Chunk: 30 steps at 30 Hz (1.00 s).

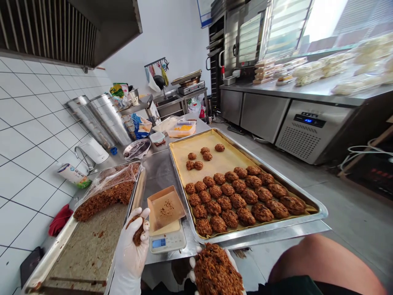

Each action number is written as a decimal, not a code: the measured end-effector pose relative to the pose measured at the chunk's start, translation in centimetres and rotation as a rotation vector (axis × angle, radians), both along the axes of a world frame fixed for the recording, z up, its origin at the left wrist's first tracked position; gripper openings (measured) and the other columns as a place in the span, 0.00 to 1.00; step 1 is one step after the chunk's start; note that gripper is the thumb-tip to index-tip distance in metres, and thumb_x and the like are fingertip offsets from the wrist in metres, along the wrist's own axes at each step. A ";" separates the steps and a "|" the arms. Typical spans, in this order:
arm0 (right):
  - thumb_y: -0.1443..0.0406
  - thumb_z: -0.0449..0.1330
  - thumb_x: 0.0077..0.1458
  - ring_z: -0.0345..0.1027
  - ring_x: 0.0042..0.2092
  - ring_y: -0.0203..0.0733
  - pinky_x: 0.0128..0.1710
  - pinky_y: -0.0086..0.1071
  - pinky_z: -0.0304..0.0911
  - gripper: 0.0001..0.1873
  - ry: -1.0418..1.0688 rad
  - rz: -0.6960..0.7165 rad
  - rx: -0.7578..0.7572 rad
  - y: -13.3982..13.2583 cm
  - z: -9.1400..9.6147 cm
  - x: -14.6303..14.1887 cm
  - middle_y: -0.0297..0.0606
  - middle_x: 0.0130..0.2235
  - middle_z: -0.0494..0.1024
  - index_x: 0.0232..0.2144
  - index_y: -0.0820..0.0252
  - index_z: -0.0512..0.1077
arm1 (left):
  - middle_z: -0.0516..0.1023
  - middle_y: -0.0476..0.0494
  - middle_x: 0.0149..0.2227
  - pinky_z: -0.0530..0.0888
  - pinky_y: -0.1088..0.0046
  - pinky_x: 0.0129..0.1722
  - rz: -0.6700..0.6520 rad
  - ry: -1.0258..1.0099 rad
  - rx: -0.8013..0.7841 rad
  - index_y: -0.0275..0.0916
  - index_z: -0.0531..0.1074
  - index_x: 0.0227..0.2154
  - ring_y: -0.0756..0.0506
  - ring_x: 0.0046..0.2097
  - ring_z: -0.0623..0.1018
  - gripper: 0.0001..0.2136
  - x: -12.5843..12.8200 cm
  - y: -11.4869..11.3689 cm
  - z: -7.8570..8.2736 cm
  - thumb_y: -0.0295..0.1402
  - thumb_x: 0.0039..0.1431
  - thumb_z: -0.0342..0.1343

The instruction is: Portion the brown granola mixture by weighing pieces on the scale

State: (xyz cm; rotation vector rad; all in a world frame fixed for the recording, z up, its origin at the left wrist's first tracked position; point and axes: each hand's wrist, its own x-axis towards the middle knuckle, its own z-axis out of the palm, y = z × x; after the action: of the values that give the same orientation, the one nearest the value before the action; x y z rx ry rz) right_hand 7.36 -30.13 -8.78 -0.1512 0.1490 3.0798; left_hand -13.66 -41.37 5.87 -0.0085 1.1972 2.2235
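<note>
My left hand (135, 241), in a white glove, closes its fingers round a small brown lump of dough (138, 232). It is just left of the kitchen scale (172, 241), whose display reads 0.0. On the scale sits a paper tray (159, 200) with a few brown crumbs in it. Low in the view, my gloved right hand (193, 268) holds a large brown lump of dough (216, 272), which hides most of the hand. Beyond, a lined baking tray (202, 143) carries rows of brown dough balls (227, 189), with several smaller ones farther back.
At left a metal tray (80, 254) holds a mass of brown dough (104, 200) partly under plastic film. A bowl (137, 148), a plastic box (181, 129) and a blue bag (141, 125) stand farther back. A steel counter (294, 92) with clear packages runs along the right.
</note>
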 end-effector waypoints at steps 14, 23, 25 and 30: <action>0.40 0.58 0.51 0.76 0.44 0.53 0.38 0.44 0.68 0.28 0.027 -0.006 -0.016 0.0 -0.2 -0.3 0.41 0.43 0.83 0.42 0.50 0.80 | 0.80 0.40 0.38 0.75 0.75 0.25 -0.230 -0.136 -0.075 0.38 0.74 0.44 0.46 0.31 0.79 0.11 1.6 0.6 0.7 0.37 0.61 0.61; 0.38 0.58 0.50 0.75 0.43 0.53 0.41 0.46 0.67 0.31 0.006 -0.023 0.014 -0.2 -0.6 -0.1 0.40 0.44 0.83 0.45 0.48 0.79 | 0.72 0.47 0.25 0.62 0.79 0.15 -0.152 -0.223 0.061 0.35 0.75 0.30 0.56 0.17 0.60 0.18 0.5 0.1 -1.4 0.46 0.65 0.55; 0.38 0.58 0.50 0.75 0.43 0.53 0.43 0.47 0.67 0.31 0.010 -0.017 0.015 -0.1 -0.7 0.0 0.40 0.45 0.83 0.45 0.48 0.79 | 0.70 0.47 0.23 0.71 0.75 0.20 -0.134 -0.260 0.073 0.37 0.74 0.26 0.51 0.21 0.69 0.20 0.8 0.1 -1.1 0.51 0.61 0.58; 0.38 0.58 0.50 0.75 0.45 0.54 0.43 0.47 0.67 0.30 0.021 -0.006 0.027 0.2 -0.7 -0.1 0.40 0.46 0.82 0.46 0.48 0.79 | 0.81 0.37 0.48 0.79 0.76 0.32 -0.039 -0.215 -0.002 0.40 0.78 0.38 0.44 0.42 0.81 0.15 1.3 -0.3 -1.4 0.32 0.46 0.73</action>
State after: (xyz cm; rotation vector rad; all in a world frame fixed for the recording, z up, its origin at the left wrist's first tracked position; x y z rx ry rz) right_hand 7.24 -29.96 -9.44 -0.1166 0.1092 3.0769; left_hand -12.39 -41.70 4.49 -0.2177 1.0726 2.1264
